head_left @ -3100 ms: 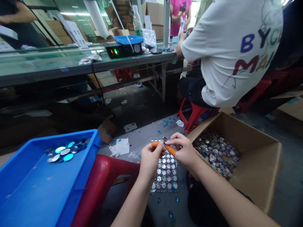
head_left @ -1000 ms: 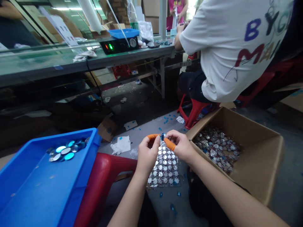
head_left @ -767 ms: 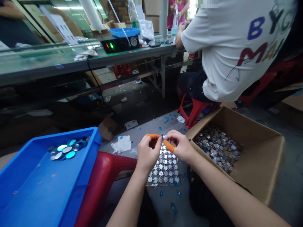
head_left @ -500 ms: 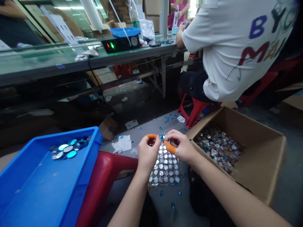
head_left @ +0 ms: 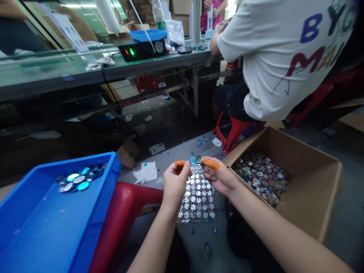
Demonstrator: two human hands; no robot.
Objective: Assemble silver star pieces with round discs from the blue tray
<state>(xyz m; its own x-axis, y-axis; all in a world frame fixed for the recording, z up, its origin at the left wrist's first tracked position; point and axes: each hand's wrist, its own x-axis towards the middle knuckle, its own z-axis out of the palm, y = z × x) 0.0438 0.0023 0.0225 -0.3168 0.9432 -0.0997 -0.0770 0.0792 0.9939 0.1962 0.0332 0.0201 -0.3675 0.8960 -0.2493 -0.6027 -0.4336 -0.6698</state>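
Right hand and left hand drew slightly apart, pinching blue gem and silver disc between them above star sheet; we judged release next.

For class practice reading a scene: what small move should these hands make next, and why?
Probably the left hand should carry the blue disc to the blue tray, since similar shiny discs already lie there, close to that hand.

We see matt orange rubber finger cots against a glossy mirrored disc above the shiny silver star sheet, with a smooth blue plastic tray and glossy red plastic stool left of that sheet, and a matt, rough-edged cardboard box right of it.
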